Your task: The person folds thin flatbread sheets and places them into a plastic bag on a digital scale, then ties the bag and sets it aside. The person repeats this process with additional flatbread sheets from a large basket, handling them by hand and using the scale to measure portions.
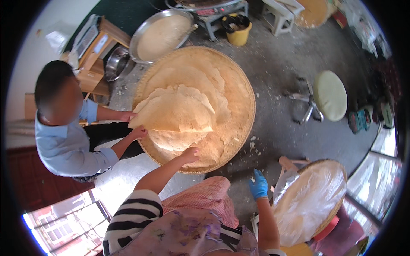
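Observation:
A wide round woven tray (253, 99) holds a pile of large thin flatbread sheets (195, 75). The top sheet (179, 105) is lifted and folded, and a co-worker's two hands (138, 132) hold its left edge. My bare left hand (191, 155) is over the near part of the tray, by the lower sheets. Its fingers are curled, and whether they pinch a sheet is hidden. In a blue glove, my right hand (258, 185) hangs to the right of the tray, above the floor. Its fingers are partly spread, with no sheet in them.
The co-worker (61, 137) stands at the left. Behind the tray are a metal basin (141, 54) of pale batter and a yellow bucket (240, 36). A round stool (330, 96) stands right. Near my right arm is a plastic-covered basket tray (310, 201). Crumbs lie on the floor.

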`<state>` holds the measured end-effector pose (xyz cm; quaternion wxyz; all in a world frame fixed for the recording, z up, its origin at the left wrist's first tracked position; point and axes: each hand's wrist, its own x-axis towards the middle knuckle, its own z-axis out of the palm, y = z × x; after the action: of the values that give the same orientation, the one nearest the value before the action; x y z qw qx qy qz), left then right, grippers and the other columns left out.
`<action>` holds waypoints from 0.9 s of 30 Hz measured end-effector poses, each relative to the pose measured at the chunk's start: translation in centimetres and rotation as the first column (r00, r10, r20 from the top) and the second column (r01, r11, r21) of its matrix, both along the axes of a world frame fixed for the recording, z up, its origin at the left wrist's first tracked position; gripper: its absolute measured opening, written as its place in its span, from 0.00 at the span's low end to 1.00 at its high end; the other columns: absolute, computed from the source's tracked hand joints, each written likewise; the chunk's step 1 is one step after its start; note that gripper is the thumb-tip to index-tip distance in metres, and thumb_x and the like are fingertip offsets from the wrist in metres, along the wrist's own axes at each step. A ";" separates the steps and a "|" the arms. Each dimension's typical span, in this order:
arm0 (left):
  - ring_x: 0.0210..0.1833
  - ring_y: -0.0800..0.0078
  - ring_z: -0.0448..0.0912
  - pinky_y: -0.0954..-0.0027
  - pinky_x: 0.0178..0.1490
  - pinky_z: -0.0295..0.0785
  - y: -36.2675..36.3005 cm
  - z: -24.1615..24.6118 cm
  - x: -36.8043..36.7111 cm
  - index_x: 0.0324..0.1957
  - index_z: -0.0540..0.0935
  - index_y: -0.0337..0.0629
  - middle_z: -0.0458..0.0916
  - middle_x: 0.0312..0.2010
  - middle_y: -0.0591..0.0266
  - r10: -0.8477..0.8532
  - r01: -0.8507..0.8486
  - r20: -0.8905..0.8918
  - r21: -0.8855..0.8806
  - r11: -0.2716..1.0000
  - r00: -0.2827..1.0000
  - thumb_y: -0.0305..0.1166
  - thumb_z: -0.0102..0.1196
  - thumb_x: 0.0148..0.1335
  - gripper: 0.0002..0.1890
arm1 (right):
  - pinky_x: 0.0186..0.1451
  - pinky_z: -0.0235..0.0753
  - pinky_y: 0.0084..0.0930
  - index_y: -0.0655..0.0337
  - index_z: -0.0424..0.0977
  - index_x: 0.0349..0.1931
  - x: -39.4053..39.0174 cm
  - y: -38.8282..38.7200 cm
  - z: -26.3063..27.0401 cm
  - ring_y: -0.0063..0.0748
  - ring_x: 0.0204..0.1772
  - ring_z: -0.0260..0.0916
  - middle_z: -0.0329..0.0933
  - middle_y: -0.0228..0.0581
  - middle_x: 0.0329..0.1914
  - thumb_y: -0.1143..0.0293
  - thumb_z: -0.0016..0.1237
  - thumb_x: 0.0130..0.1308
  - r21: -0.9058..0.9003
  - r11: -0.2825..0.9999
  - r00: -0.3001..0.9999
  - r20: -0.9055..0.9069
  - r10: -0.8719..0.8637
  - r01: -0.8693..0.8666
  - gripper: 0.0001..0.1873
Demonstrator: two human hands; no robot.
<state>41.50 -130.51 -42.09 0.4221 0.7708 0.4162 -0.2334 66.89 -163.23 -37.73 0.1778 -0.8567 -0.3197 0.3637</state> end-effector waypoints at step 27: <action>0.48 0.54 0.77 0.56 0.50 0.71 18.9 9.6 40.7 0.47 0.77 0.46 0.80 0.42 0.53 0.253 -0.281 0.209 0.119 0.952 0.945 0.38 0.59 0.49 0.20 | 0.44 0.74 0.37 0.58 0.74 0.50 47.6 13.9 -4.1 0.39 0.38 0.75 0.78 0.50 0.35 0.57 0.44 0.64 -0.357 0.851 0.915 -0.265 0.303 -0.385 0.19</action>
<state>82.19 -111.64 -32.47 0.4299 0.7549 0.4907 -0.0674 114.54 -149.29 -41.87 -0.0393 -0.7624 -0.3676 0.5311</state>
